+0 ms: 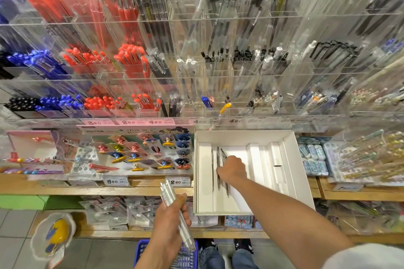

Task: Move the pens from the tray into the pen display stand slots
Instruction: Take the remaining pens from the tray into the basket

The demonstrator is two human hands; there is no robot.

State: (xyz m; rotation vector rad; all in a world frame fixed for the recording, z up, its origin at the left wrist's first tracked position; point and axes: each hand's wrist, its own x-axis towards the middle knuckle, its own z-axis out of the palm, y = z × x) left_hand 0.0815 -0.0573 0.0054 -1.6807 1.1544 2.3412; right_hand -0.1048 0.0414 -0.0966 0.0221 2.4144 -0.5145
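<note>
A white cardboard tray (293, 172) rests on the wooden shelf, right of centre. A few thin clear pens (218, 183) lie in its left part. My right hand (232, 169) reaches into the tray, fingers curled down over these pens; whether it grips one is hidden. My left hand (172, 218) holds a bundle of clear pens (169, 194) upright, left of the tray and below the shelf edge. Above rises the clear acrylic pen display stand (196, 94), its slots filled with red, blue, black and clear pens.
Carded clips and price tags (178, 181) sit left of the tray, packaged erasers (313, 159) to its right. A blue basket (142, 251) stands on the floor by my feet. A round yellow-and-white item (54, 233) lies at lower left.
</note>
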